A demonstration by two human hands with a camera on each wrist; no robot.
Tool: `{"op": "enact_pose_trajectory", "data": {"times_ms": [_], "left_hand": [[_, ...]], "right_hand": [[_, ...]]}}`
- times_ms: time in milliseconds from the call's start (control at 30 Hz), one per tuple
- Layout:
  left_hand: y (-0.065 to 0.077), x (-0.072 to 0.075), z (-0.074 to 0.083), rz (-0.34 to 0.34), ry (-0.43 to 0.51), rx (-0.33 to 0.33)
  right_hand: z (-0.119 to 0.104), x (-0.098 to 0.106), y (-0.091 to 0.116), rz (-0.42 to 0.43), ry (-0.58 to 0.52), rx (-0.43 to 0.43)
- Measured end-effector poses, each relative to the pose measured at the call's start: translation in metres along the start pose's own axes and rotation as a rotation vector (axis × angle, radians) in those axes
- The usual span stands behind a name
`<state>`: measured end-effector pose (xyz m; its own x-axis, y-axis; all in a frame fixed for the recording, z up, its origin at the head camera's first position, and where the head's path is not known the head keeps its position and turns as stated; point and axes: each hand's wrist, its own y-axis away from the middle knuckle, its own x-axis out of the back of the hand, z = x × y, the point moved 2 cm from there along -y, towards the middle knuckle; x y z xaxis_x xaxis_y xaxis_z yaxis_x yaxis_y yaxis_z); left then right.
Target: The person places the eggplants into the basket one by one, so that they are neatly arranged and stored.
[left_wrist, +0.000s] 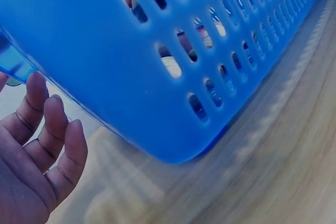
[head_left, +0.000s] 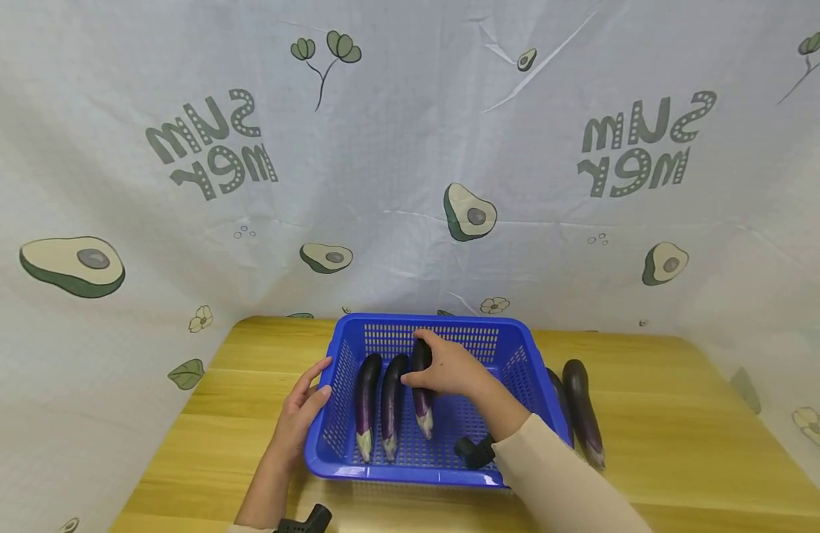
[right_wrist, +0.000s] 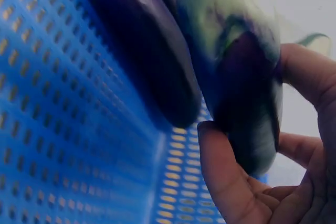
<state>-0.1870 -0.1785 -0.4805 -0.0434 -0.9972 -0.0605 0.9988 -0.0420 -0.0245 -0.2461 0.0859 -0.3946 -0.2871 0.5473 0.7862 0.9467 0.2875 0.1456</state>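
A blue plastic basket (head_left: pixel 410 474) with slotted walls stands on the wooden table. My right hand (head_left: pixel 452 368) grips a dark purple eggplant (head_left: pixel 423 406) inside it, thumb on one side and fingers on the other. The right wrist view shows this eggplant (right_wrist: pixel 244 93) tilted, with its pale stem end toward the camera. To its left, two more eggplants (head_left: pixel 366 400) (head_left: pixel 392 400) lie side by side in the basket. My left hand (head_left: pixel 298 414) touches the basket's left rim, its fingers loosely bent in the left wrist view.
Outside the basket on the right, an eggplant (head_left: pixel 583 407) lies on the table (head_left: pixel 676 429), beside another (head_left: pixel 558 392) partly hidden by the basket wall. A pale curtain (head_left: pixel 397 148) printed with avocados hangs behind the table and along both sides.
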Motion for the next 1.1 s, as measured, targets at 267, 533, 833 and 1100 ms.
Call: {"op": "enact_pose_trajectory", "data": {"times_ms": [267, 533, 833, 1100], "left_hand": [[0.001, 0.0, -0.001, 0.005, 0.006, 0.006], [0.001, -0.001, 0.0, 0.0, 0.013, 0.003], [0.001, -0.002, 0.0, 0.003, 0.053, 0.005], [0.001, -0.002, 0.002, 0.0, 0.036, -0.011]], "right_hand": [[0.005, -0.017, -0.007, -0.099, -0.111, -0.065], [0.008, -0.028, -0.011, -0.15, -0.133, -0.079], [0.008, -0.037, -0.013, -0.228, -0.226, -0.103], [0.008, -0.038, -0.015, -0.25, -0.23, -0.109]]}}
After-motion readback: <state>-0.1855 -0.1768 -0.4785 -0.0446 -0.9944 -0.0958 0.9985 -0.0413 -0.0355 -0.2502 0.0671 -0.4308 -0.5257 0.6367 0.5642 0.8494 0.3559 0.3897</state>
